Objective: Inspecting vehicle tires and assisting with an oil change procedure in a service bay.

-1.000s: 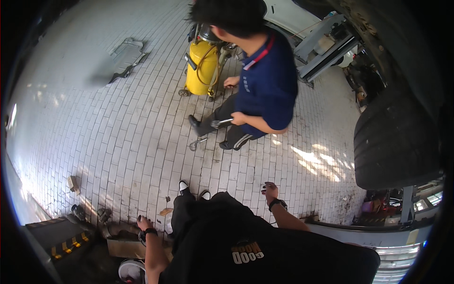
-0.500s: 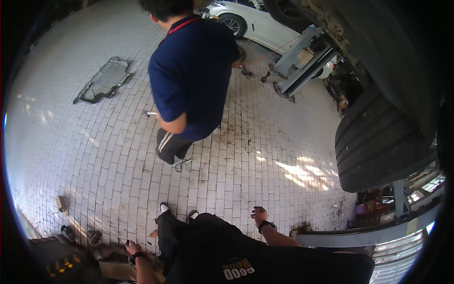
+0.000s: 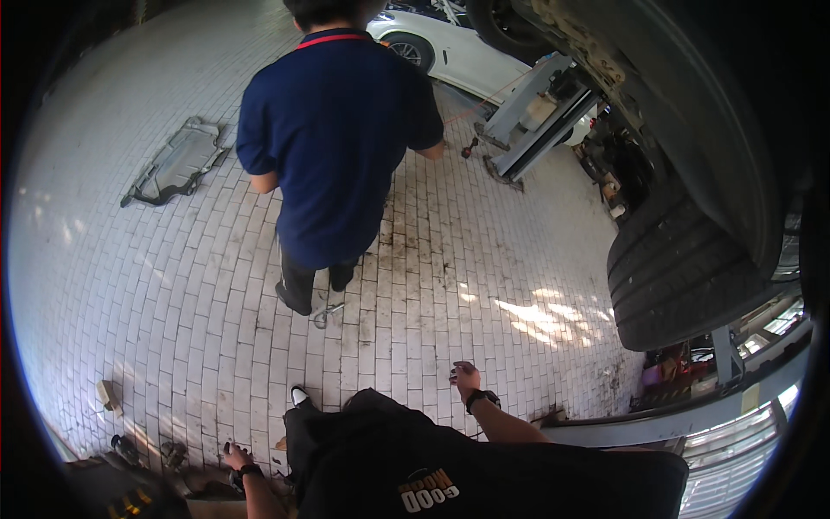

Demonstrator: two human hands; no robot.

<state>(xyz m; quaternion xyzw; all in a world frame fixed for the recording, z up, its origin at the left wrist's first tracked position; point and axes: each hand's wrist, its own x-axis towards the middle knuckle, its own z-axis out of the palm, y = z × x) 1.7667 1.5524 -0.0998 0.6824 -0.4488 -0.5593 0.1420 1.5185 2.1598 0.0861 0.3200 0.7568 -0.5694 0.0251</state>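
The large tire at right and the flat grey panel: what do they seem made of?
The tire looks like matte black rubber: its grooved tread is dull. The grey panel could be moulded plastic or metal; its contoured edges and faint sheen leave this open.

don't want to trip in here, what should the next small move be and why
Probably a short step to the right, around the silvery metal tool with a looped end: it lies on the pale brick-paved floor ahead of the black shoe with a white toe, near the co-worker in the navy-blue shirt.
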